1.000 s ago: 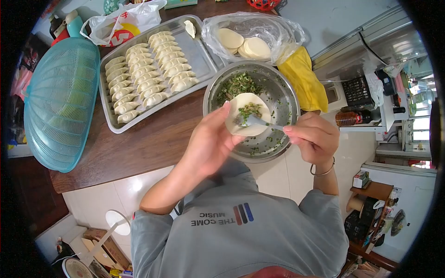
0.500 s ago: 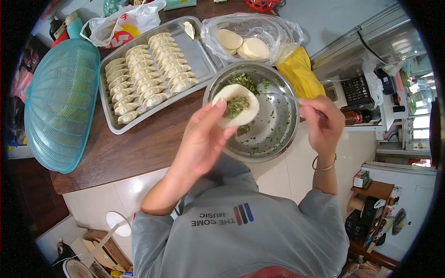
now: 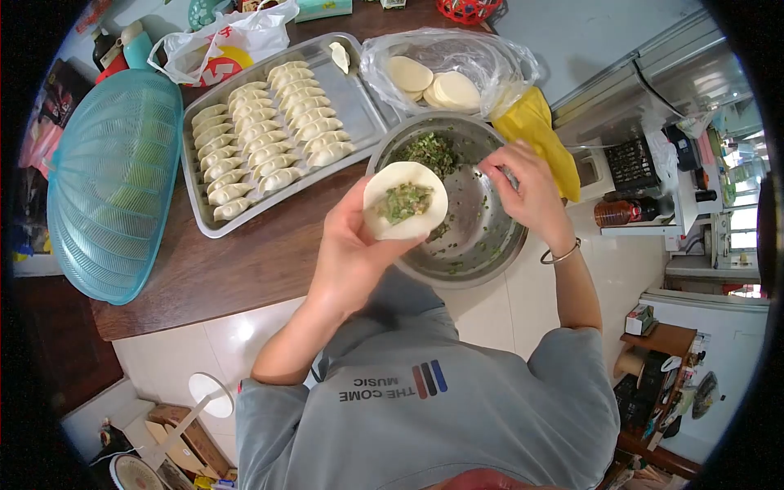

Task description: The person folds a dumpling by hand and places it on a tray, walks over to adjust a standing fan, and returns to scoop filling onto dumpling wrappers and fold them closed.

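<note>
My left hand (image 3: 351, 245) holds a round dumpling wrapper (image 3: 376, 181) from below and at its edge, tilted toward me. A mound of green chopped filling (image 3: 406, 202) lies at the wrapper's middle. Behind it stands a steel mixing bowl (image 3: 482, 253) with more filling mix (image 3: 429, 153) heaped at its far side. Over the bowl's right part, my right hand (image 3: 531, 192) has its fingers pinched together. Whatever they hold is hidden; no spoon shows clearly now. To the left, rows of folded dumplings (image 3: 256, 131) rest on a metal tray (image 3: 359, 102).
A clear plastic bag (image 3: 510, 61) with stacked wrappers (image 3: 452, 91) lies behind the bowl, beside a yellow cloth (image 3: 539, 139). A blue mesh food cover (image 3: 114, 188) stands at the left of the wooden table (image 3: 188, 273). A white plastic bag (image 3: 253, 39) sits behind the tray.
My left hand has drawn the filled wrapper slightly left and down, turning it more face-on. The right hand, which held a metal spoon, has moved left over the bowl; the spoon is lost from sight.
</note>
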`<act>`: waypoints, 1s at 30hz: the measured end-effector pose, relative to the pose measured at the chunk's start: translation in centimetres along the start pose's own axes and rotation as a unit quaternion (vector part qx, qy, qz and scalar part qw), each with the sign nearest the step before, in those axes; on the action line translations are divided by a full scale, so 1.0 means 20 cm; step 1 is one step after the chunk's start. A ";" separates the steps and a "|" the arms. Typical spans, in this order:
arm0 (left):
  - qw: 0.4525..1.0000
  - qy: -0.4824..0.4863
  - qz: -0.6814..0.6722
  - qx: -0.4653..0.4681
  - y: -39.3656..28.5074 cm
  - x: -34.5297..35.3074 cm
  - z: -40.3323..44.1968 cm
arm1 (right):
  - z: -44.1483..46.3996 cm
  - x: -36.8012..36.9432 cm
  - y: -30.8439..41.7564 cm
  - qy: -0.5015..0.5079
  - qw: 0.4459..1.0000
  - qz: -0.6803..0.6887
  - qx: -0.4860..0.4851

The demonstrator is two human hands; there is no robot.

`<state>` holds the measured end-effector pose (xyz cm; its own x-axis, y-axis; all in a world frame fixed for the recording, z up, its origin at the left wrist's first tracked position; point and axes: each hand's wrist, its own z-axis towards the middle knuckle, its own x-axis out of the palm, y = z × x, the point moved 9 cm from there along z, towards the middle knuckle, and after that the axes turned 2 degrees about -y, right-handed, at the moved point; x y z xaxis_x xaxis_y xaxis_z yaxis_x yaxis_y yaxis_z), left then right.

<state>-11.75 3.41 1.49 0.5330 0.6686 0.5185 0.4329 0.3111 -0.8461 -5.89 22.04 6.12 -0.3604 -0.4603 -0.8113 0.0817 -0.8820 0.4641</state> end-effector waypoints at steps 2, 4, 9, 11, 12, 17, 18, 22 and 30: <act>1.000 -0.003 0.011 -0.004 0.00 -0.01 0.00 | 0.00 -0.02 0.00 -0.027 0.999 -0.021 -0.009; 1.000 -0.006 0.022 -0.009 0.00 -0.01 0.01 | -0.03 -0.03 -0.09 -0.035 0.998 -0.013 0.040; 0.988 -0.023 0.128 0.079 -0.07 -0.01 0.00 | -0.05 -0.05 -0.13 -0.064 0.990 0.096 0.077; 0.987 -0.016 0.134 0.082 -0.06 -0.01 0.01 | -0.03 -0.03 -0.15 -0.061 0.990 0.099 0.085; 0.986 -0.012 0.139 0.087 -0.06 0.00 0.01 | -0.02 0.00 -0.15 -0.042 0.995 0.055 0.067; 0.982 -0.012 0.168 0.080 -0.07 0.01 0.00 | 0.01 -0.02 -0.09 -0.063 0.995 -0.071 -0.003; 0.982 -0.015 0.171 0.082 -0.07 0.01 0.00 | 0.01 -0.07 -0.01 -0.119 0.979 -0.166 -0.026; 0.980 -0.014 0.180 0.084 -0.07 0.02 0.01 | 0.00 -0.08 0.11 -0.108 0.990 0.088 -0.016; 0.992 -0.007 0.118 0.039 -0.01 0.05 0.02 | -0.09 0.13 0.19 0.009 0.900 0.420 0.114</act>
<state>-11.63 4.29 2.22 0.6023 0.7385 0.3029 0.2393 0.1949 -0.9512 -4.89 17.32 5.14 -0.2450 -0.9587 -0.1442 0.1241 -0.1785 0.9761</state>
